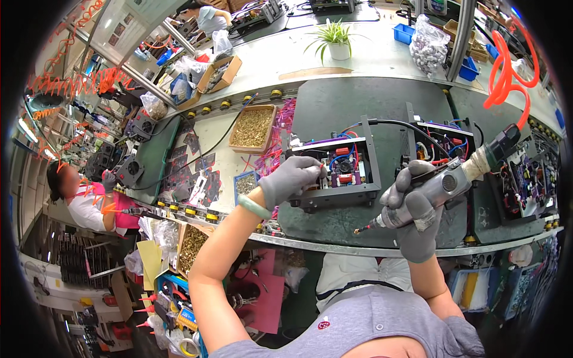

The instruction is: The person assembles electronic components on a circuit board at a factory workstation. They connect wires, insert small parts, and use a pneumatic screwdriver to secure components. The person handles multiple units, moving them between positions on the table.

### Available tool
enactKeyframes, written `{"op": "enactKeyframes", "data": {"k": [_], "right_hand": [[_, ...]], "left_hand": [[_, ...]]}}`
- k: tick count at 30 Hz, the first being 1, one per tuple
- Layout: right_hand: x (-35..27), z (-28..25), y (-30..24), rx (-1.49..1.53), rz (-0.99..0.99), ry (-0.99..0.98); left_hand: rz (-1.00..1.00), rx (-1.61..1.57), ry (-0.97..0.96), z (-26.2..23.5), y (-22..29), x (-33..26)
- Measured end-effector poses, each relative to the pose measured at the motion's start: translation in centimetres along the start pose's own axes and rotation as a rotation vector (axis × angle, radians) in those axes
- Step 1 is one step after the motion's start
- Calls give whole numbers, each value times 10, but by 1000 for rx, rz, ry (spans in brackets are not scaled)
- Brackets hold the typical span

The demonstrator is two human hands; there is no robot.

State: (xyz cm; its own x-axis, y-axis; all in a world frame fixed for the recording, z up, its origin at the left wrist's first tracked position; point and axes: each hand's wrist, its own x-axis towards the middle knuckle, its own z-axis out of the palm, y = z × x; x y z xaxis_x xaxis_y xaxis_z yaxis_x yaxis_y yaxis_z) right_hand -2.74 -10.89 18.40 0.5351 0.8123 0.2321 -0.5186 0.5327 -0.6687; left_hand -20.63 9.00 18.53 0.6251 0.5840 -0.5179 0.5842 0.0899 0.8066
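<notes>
My right hand (416, 218), in a grey glove, is wrapped around a grey air screwdriver (447, 184). Its bit points down and left over the green work mat (322, 235), apart from any unit. A coiled orange hose feeds the tool's back end. In front of me sits an open black metal chassis (343, 194) with circuit boards, red parts and blue wires inside. My left hand (293, 179), also gloved and with a pale green bangle at the wrist, reaches to the chassis's left side. Its fingers are pinched together there; what they hold is hidden.
More open chassis (444, 140) stand to the right. Left of the mat are a box of small brass-coloured screws (253, 128), a blue tray (245, 184) and pink-purple wires. A potted plant (338, 45) stands on the far bench. A co-worker (95, 206) is at the left.
</notes>
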Motion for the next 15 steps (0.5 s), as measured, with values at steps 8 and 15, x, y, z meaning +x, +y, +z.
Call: {"op": "enactKeyframes", "data": {"k": [8,15], "right_hand": [[1,-1,0,0,-5,28],[7,-12,-8,-11,-32,-6]], "left_hand": [[222,548,94,4,-1,8],[281,1157,123,-9,-10,-1]]}}
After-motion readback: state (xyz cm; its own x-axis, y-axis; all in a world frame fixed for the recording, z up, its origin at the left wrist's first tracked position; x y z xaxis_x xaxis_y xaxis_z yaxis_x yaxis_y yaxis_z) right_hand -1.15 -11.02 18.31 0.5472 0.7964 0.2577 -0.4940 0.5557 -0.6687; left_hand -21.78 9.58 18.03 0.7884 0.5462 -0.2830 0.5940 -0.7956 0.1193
